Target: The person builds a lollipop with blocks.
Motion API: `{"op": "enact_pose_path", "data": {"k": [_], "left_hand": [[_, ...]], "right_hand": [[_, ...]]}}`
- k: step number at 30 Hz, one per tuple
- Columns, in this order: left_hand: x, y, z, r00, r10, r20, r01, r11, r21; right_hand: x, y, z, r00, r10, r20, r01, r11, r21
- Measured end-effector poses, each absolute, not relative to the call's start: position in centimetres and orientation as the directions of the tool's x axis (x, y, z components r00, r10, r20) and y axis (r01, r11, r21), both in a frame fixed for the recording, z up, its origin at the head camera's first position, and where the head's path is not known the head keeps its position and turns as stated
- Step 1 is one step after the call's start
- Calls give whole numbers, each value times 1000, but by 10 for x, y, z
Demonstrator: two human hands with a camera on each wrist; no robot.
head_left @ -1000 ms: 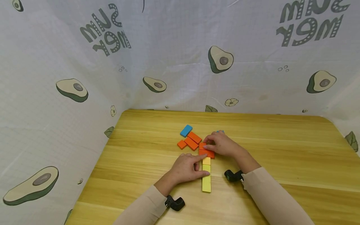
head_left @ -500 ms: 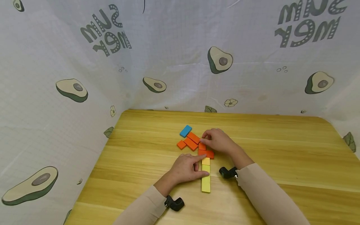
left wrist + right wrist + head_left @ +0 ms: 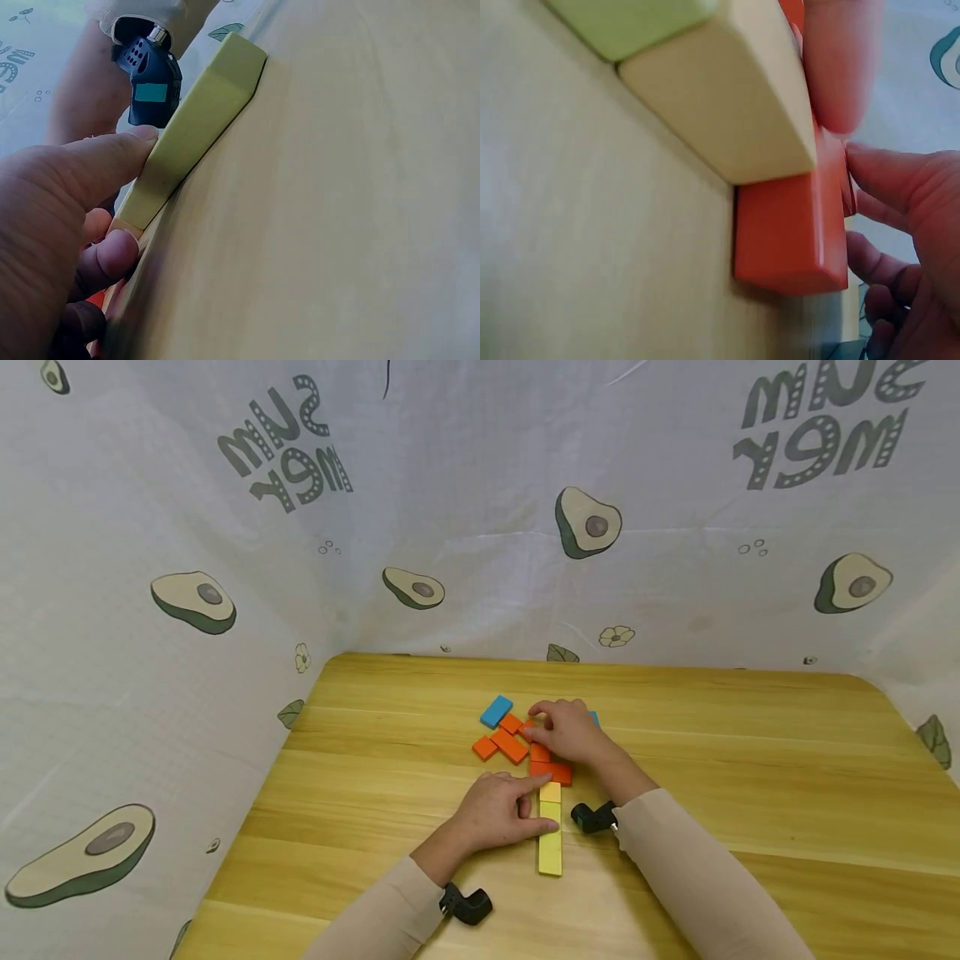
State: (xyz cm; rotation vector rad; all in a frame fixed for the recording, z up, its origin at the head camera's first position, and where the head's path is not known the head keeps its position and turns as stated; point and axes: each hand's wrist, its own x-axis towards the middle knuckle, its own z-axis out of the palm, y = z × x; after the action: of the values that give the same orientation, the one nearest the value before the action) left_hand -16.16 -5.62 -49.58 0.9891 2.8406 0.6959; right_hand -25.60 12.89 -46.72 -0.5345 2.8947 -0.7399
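Observation:
My left hand [image 3: 498, 810] lies left of a row of flat wooden blocks. Its extended index fingertip touches the red-orange block [image 3: 558, 772]; the thumb rests on the long yellow block [image 3: 550, 856], also seen in the left wrist view [image 3: 199, 120]. Between these two sits a small pale-orange block [image 3: 551, 792]. My right hand [image 3: 573, 732] pinches a small orange block [image 3: 527, 727] between thumb and finger at the upper end of the row, where the hand partly hides it. Just below it is another orange block [image 3: 539, 752]. In the right wrist view, the right fingers are curled behind the red-orange block [image 3: 780, 232].
To the left lie an orange block [image 3: 509, 747], a small orange one [image 3: 485, 747] and another orange piece [image 3: 510, 723]. Above them is a blue block [image 3: 497, 711]; a second blue block [image 3: 595, 718] shows partly behind the right hand. A printed curtain borders the wooden table [image 3: 375, 735].
The right hand has moved left and slightly up, from the orange block atop the row to the slanted orange pieces beside it. My left hand has stayed in place.

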Motion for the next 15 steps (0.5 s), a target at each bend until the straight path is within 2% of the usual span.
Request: {"op": "enact_pose_path", "data": {"k": [7,15], "left_hand": [[-161,-56,-494,-795,600,88,572,694,437],[-160,-55,-494,-800,593,86,565,699,438]], "right_hand": [[-254,136,-467,-963,-270,6,-246,868,-431],[-254,149,-473,-974,-222,38,-215,863,-457]]}}
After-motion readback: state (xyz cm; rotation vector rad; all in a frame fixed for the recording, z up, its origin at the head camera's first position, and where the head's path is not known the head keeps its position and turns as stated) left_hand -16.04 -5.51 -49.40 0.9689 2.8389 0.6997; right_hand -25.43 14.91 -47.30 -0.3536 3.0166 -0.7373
